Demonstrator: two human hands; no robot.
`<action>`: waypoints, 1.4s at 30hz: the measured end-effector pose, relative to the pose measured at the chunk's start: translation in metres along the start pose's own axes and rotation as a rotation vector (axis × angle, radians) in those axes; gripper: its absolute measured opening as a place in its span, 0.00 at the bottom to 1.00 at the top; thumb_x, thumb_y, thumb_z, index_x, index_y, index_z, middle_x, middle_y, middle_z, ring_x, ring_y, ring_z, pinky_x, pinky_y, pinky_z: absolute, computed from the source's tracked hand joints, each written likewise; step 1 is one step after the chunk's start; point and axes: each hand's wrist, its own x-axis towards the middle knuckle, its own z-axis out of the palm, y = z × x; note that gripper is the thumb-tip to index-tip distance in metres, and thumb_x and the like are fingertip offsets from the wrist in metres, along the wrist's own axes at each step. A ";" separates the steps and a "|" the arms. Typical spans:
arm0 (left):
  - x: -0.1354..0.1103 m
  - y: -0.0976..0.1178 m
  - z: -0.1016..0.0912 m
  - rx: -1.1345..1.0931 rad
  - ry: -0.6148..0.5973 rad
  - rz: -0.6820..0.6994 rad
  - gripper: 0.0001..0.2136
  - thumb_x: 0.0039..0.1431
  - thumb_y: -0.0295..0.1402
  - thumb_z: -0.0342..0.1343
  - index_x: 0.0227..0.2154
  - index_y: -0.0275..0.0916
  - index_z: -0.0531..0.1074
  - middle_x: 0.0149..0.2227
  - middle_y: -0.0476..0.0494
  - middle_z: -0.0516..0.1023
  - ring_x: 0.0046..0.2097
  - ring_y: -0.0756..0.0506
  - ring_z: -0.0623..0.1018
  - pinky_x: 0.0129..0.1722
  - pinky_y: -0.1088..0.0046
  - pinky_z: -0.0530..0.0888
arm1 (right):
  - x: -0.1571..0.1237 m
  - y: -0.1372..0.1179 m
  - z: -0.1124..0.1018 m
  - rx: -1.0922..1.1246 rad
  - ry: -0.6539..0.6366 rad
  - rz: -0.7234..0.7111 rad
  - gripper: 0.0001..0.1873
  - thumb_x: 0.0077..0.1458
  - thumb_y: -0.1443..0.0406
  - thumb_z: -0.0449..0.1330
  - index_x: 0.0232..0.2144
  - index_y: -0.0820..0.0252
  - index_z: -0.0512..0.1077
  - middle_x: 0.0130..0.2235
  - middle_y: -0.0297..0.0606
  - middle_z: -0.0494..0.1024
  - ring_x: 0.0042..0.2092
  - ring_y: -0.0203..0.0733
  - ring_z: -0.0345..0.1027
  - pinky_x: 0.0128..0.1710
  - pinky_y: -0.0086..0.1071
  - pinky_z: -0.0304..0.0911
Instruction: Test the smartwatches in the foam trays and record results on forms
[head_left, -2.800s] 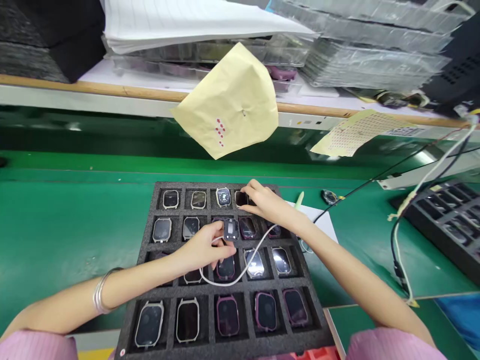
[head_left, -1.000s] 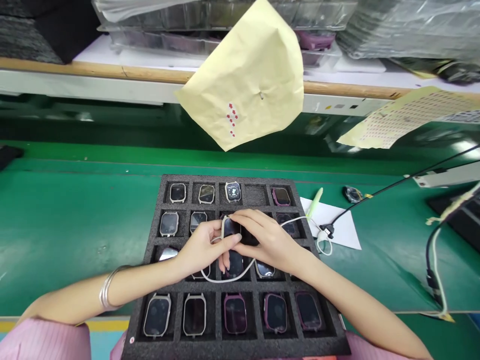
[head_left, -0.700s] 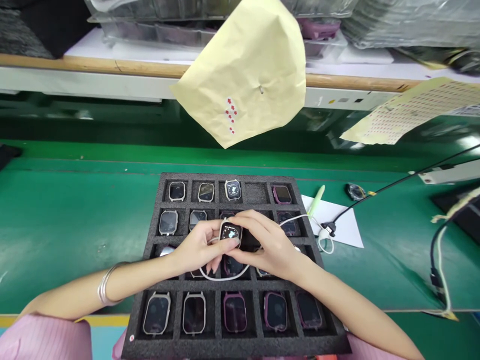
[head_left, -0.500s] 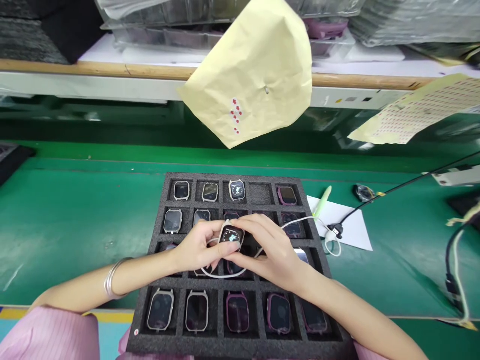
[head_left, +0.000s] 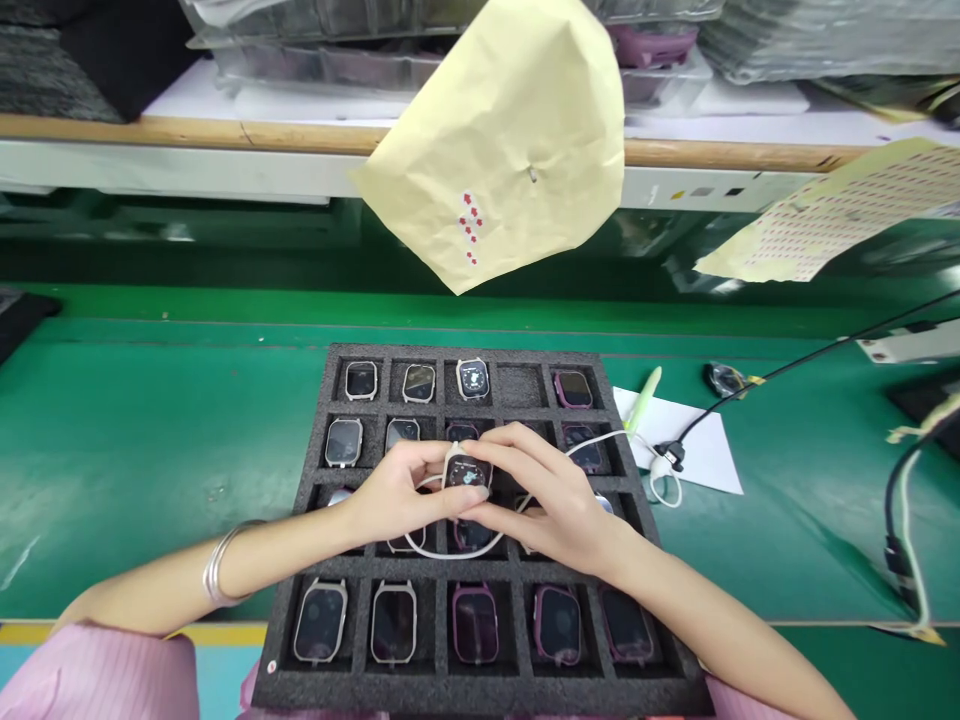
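Note:
Between both hands, above the middle of a dark foam tray (head_left: 480, 694), is a smartwatch (head_left: 466, 470) with a pale case and a lit screen. My left hand (head_left: 401, 490) grips it from the left, thumb across the lower edge of the screen. My right hand (head_left: 551, 500) pinches it from the right, with fingers at its upper edge and thumb below. A white cable (head_left: 457, 556) loops under the hands and runs right; its end near the watch is hidden by the fingers. Several strapless watches, silver and purple, lie in the tray's compartments, one lit watch (head_left: 473, 379) in the back row.
Right of the tray, a white paper (head_left: 712, 455) lies under a green pen (head_left: 643, 400) and the joint between the white cable and a black cable (head_left: 679, 445). A yellow sheet (head_left: 517, 130) hangs from the shelf edge (head_left: 300, 135) above the green table (head_left: 150, 430).
The watch has tilted a little and shifted slightly right in the hands. Both hands keep their hold, and the tray's watches stay where they were.

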 end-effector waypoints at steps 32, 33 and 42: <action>0.010 -0.001 0.004 -0.160 -0.065 -0.126 0.16 0.60 0.45 0.55 0.40 0.35 0.67 0.34 0.43 0.75 0.30 0.50 0.76 0.23 0.76 0.74 | 0.012 0.085 -0.064 -0.374 -0.093 0.230 0.19 0.57 0.62 0.61 0.50 0.62 0.71 0.47 0.48 0.71 0.50 0.53 0.65 0.50 0.47 0.62; 0.011 0.000 0.004 -0.193 -0.052 -0.126 0.17 0.60 0.44 0.55 0.40 0.34 0.68 0.35 0.41 0.76 0.33 0.48 0.77 0.29 0.74 0.77 | 0.009 0.086 -0.068 -0.377 -0.136 0.230 0.20 0.58 0.62 0.59 0.52 0.62 0.69 0.50 0.49 0.69 0.52 0.53 0.63 0.52 0.47 0.61; 0.013 0.008 0.008 -0.640 -0.144 -0.282 0.15 0.62 0.36 0.52 0.45 0.30 0.73 0.49 0.33 0.78 0.53 0.40 0.75 0.59 0.61 0.67 | -0.003 0.090 -0.128 -0.504 -0.515 0.353 0.22 0.55 0.66 0.59 0.53 0.59 0.71 0.51 0.48 0.66 0.54 0.55 0.61 0.52 0.48 0.62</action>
